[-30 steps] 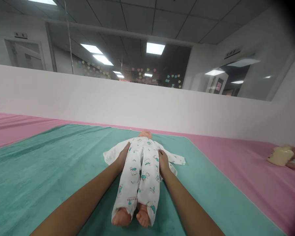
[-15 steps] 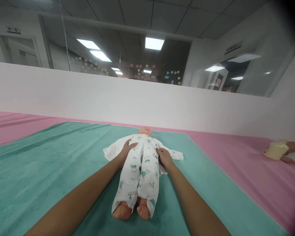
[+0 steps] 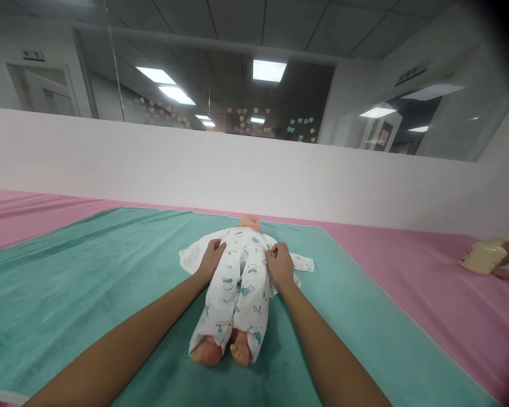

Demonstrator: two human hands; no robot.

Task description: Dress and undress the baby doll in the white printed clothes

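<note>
A baby doll (image 3: pixel 237 282) lies on its back on a teal blanket (image 3: pixel 89 294), feet toward me, in white printed trousers. An open white top (image 3: pixel 190 257) is spread under its body. My left hand (image 3: pixel 211 257) grips the trousers' waist on the doll's left side as I see it. My right hand (image 3: pixel 279 264) pinches the waist on the other side. Both hands have curled fingers closed on the cloth. The doll's head (image 3: pixel 250 221) shows just beyond the waistband, and its bare feet (image 3: pixel 223 351) stick out of the trouser legs.
The blanket lies on a pink mat (image 3: pixel 428 282) bounded at the back by a low white wall (image 3: pixel 254 169) with glass above. At the far right edge a cream-coloured object (image 3: pixel 483 257) rests on the mat beside something partly cut off.
Both hands have slid along the doll's sides toward its chest, carrying the trousers' waist higher. Their fingers have gone from lying flat to curled on the cloth.
</note>
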